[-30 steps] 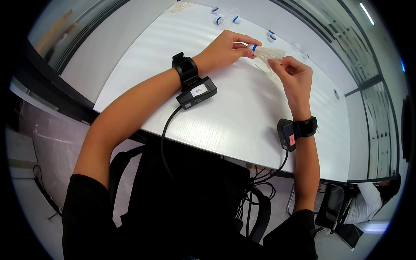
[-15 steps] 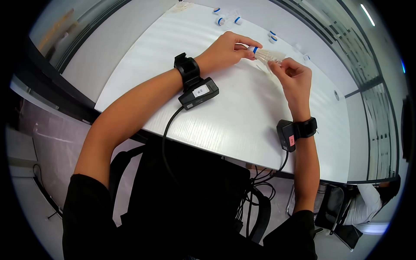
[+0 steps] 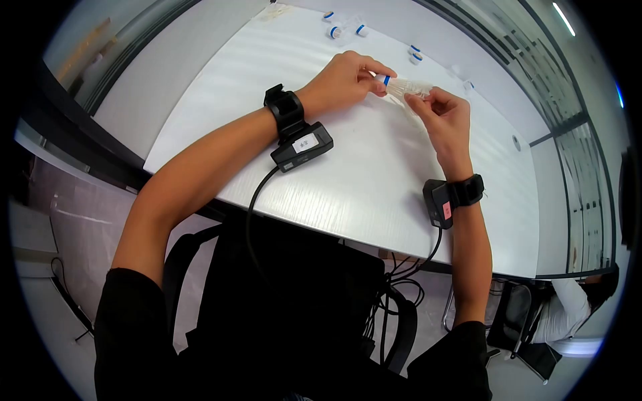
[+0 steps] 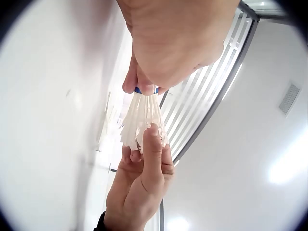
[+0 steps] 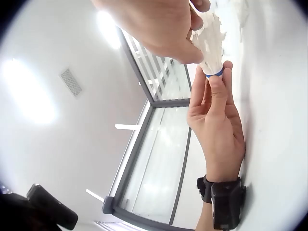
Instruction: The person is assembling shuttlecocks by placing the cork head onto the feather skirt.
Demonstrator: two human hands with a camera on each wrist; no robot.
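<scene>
A white feathered shuttlecock (image 3: 401, 87) with a blue band is held between my two hands over the table, lying nearly sideways in the head view. My left hand (image 3: 344, 81) pinches its base by the blue band with thumb and fingers, which cover most of the cork. At the skirt's open end, my right hand (image 3: 447, 123) pinches the feathers (image 4: 140, 113), thumb on the near side and fingertips behind. In the right wrist view the thumb of my left hand (image 5: 216, 122) presses at the blue band, and the feathers spread toward my right hand (image 5: 154, 24).
Several more shuttlecocks (image 3: 334, 32) with blue bands lie along the back of the white table (image 3: 314, 180). Pale scraps (image 3: 277, 12) lie at the far left corner. Cables run down from the wrist cameras (image 3: 302, 146). Another person (image 3: 565, 311) sits at the right.
Both hands and the shuttlecock appear slightly further left, along with the whole view. My right thumb and fingers have shifted a bit more along the feathers toward the left hand.
</scene>
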